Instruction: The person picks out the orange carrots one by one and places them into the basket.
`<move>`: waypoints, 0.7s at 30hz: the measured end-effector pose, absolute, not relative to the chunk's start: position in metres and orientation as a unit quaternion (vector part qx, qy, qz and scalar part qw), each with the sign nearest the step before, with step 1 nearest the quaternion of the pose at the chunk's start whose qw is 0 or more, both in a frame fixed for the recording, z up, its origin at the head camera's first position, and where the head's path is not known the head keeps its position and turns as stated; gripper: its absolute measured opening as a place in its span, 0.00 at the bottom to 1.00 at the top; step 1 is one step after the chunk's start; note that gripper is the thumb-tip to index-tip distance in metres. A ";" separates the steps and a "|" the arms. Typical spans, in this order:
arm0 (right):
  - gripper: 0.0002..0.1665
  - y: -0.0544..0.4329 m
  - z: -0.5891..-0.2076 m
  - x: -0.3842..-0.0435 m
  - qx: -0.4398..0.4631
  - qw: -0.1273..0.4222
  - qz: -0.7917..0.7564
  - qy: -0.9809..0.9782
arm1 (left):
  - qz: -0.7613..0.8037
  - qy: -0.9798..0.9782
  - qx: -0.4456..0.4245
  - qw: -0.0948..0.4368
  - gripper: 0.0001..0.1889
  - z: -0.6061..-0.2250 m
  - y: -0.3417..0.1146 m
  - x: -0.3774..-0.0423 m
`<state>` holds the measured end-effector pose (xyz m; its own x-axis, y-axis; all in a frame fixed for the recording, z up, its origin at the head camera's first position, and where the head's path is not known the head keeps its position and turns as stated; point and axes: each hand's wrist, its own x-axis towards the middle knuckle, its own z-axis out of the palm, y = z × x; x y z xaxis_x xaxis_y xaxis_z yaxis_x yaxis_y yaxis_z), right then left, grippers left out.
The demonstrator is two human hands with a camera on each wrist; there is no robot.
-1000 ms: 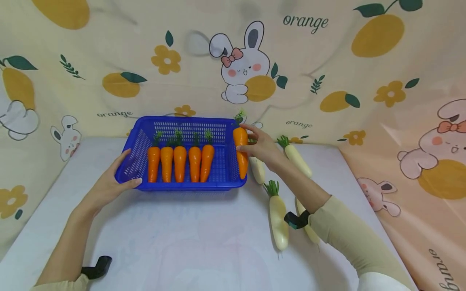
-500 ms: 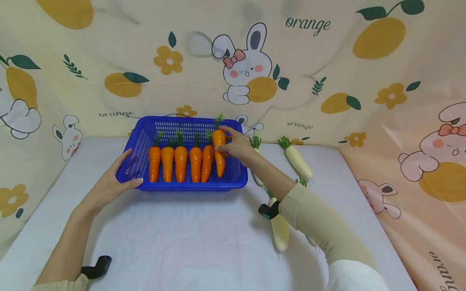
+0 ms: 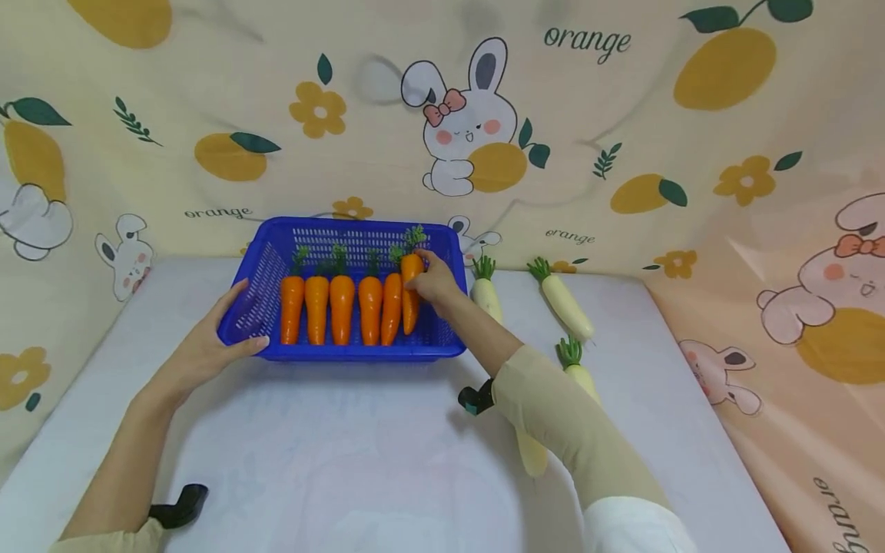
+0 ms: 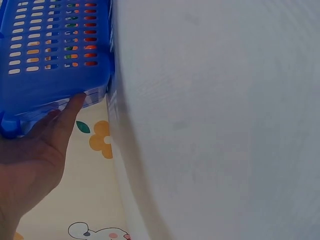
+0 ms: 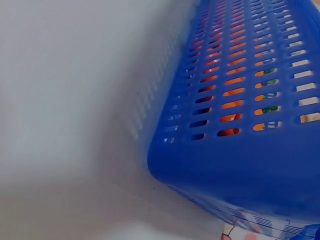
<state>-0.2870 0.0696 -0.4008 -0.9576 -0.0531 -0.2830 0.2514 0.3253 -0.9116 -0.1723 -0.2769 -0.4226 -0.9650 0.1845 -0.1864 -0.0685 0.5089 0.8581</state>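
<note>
A blue plastic basket (image 3: pixel 346 353) holds a row of orange carrots with green tops. In the head view my right hand (image 3: pixel 437 283) pinches the rightmost carrot (image 3: pixel 411 288) by its upper part. This carrot leans inside the basket, close beside a neighbouring carrot (image 3: pixel 391 307); whether its tip touches the bottom cannot be seen. My left hand (image 3: pixel 207 346) rests against the basket's left front corner, thumb and fingers spread and mostly straight. The left wrist view shows that hand (image 4: pixel 45 155) touching the basket wall (image 4: pixel 60 82). My right hand is outside the right wrist view.
White radishes lie right of the basket on the white table (image 3: pixel 332 445): one radish (image 3: pixel 487 296) beside its right end, another radish (image 3: pixel 567 307) farther right. A third radish (image 3: pixel 531 453) lies nearer, partly behind my right sleeve. A patterned cloth (image 3: pixel 594 115) hangs behind the table.
My right hand has brought the carrot leftward from the basket's right rim and lowered it beside the others. The left hand stays at the corner.
</note>
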 end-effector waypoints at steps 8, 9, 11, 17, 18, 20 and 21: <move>0.49 0.067 -0.390 -0.288 0.049 0.152 -0.567 0.808 | 0.491 0.863 0.034 0.119 0.53 -0.419 -0.281 -0.173; 0.50 0.069 -0.387 -0.287 0.048 0.153 -0.573 0.804 | 0.485 0.866 0.034 0.118 0.53 -0.418 -0.281 -0.173; 0.51 0.074 -0.381 -0.284 0.040 0.150 -0.577 0.802 | 0.466 0.877 0.038 0.108 0.53 -0.418 -0.280 -0.172; 0.47 0.100 -0.357 -0.275 -0.029 0.127 -0.529 0.838 | 0.387 0.919 0.055 0.056 0.58 -0.416 -0.286 -0.164; 0.46 0.107 -0.354 -0.273 -0.042 0.122 -0.520 0.845 | 0.378 0.923 0.058 0.050 0.60 -0.416 -0.288 -0.162; 0.44 0.122 -0.349 -0.269 -0.065 0.109 -0.500 0.856 | 0.368 0.927 0.062 0.041 0.63 -0.416 -0.294 -0.159; 0.43 0.130 -0.347 -0.267 -0.074 0.101 -0.488 0.864 | 0.361 0.929 0.066 0.035 0.64 -0.416 -0.297 -0.158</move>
<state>-0.2675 0.1296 -0.3475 -0.9688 -0.2261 -0.1019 -0.0295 0.5130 -0.8579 -0.1578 -0.2971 -0.4156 -0.9889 0.1478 -0.0172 0.0974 0.7302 0.6763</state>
